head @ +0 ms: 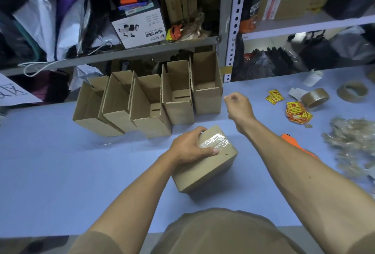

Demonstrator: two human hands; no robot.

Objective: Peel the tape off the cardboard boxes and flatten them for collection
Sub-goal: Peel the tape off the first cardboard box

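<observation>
The table (60, 162) was pale blue, the cardboard boxes (205, 164) plain brown with glossy clear tape (215, 142), and right of the fingers (215, 151) lay yellow-and-red stickers (297, 111) and an orange tool (292, 142).

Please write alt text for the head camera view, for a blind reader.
The left hand holds a taped box on a blue table; the right hand hovers curled above. Five open boxes stand behind.

The person wears an olive-brown short-sleeved shirt (219, 233); both forearms are bare, without watch or gloves.
</observation>
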